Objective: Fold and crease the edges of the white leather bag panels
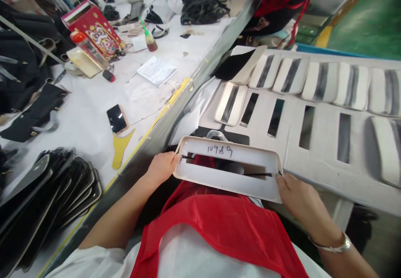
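Note:
Between my two hands is a white rectangular frame [203, 175] with rounded corners and a long slot through its middle. Handwritten characters in dark ink mark its upper strip. My left hand [161, 167] pinches its left end, and my right hand [296, 192] grips the right end. Thin dark strips show at both ends of the slot. The frame is held above my lap, in front of a red apron [219, 228]. Just behind it lies a black flat piece with a clear loop [216, 135].
Right, a slotted white board [294, 131] carries several white pieces with dark stripes [319, 81]. On the left table are a phone [117, 118], yellow tool [121, 148], stacked black panels [62, 190], paper pad [156, 71], green-tipped bottle [150, 42] and red box [97, 31].

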### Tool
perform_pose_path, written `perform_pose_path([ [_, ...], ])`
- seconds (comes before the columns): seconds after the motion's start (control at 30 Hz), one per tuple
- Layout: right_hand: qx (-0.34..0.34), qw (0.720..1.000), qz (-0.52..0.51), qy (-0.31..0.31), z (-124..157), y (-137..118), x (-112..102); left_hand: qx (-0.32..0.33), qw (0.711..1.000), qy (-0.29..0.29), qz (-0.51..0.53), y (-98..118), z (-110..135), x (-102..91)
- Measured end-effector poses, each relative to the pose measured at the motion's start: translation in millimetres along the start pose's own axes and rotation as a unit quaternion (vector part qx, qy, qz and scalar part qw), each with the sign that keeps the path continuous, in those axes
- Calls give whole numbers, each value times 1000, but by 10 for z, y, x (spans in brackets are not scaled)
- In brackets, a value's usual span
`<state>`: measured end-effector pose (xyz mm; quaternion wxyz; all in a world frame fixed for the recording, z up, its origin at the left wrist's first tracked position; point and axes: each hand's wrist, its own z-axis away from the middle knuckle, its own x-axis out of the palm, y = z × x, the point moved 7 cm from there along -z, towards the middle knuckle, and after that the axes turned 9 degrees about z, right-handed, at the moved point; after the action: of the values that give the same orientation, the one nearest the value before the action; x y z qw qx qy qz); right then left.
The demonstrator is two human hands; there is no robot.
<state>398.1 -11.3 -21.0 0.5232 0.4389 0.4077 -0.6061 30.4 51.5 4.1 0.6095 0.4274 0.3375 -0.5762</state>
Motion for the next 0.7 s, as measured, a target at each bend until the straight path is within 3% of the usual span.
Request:
perform_pose_path([
  [0.23,48,997,21,-50,45,-8,-1,31,999,-1,35,-8,-36,5],
  [0.53,36,998,9,-44,25,14,22,65,988,-20,138,-48,-5,56],
  [0.7,15,999,6,-37,-21,53,78,64,990,-17,125,-56,10,51],
])
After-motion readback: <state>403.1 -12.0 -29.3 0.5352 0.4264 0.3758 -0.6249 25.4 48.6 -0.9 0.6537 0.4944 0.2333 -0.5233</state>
